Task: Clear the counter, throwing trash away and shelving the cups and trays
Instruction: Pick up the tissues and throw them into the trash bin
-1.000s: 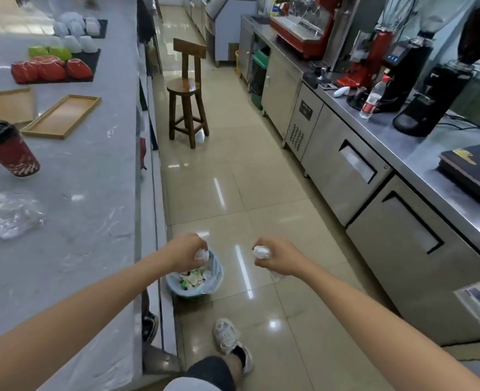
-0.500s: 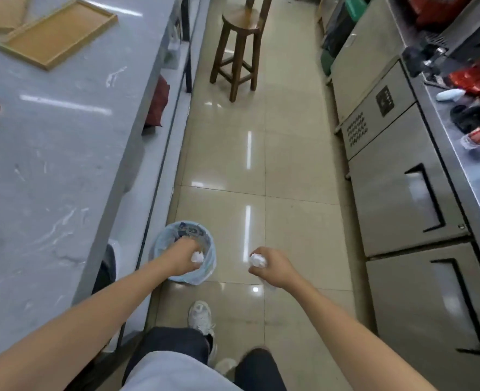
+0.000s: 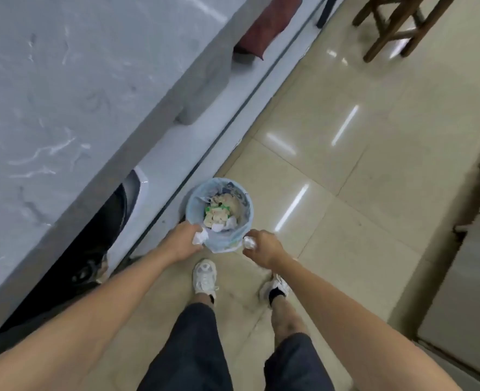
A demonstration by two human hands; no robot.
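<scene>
A small trash bin [image 3: 193, 204] lined with a pale blue bag stands on the floor beside the counter base, holding paper and wrapper scraps. My left hand [image 3: 181, 241] is at the bin's near-left rim, closed around a crumpled white tissue [image 3: 200, 237]. At the near-right rim, my right hand [image 3: 262, 248] grips another crumpled white wad [image 3: 249, 242]. Both wads are outside the rim, just short of the opening.
The grey marble counter [image 3: 64, 94] fills the left side, with a lower shelf holding a dark red object [image 3: 264, 32]. Wooden stool legs [image 3: 396, 26] stand at the top right. Steel cabinet fronts [image 3: 475, 277] line the right edge. My feet stand just behind the bin.
The view has tilted down and I have stepped closer to the bin. Both hands, still holding their wads, now sit at the bin's near rim.
</scene>
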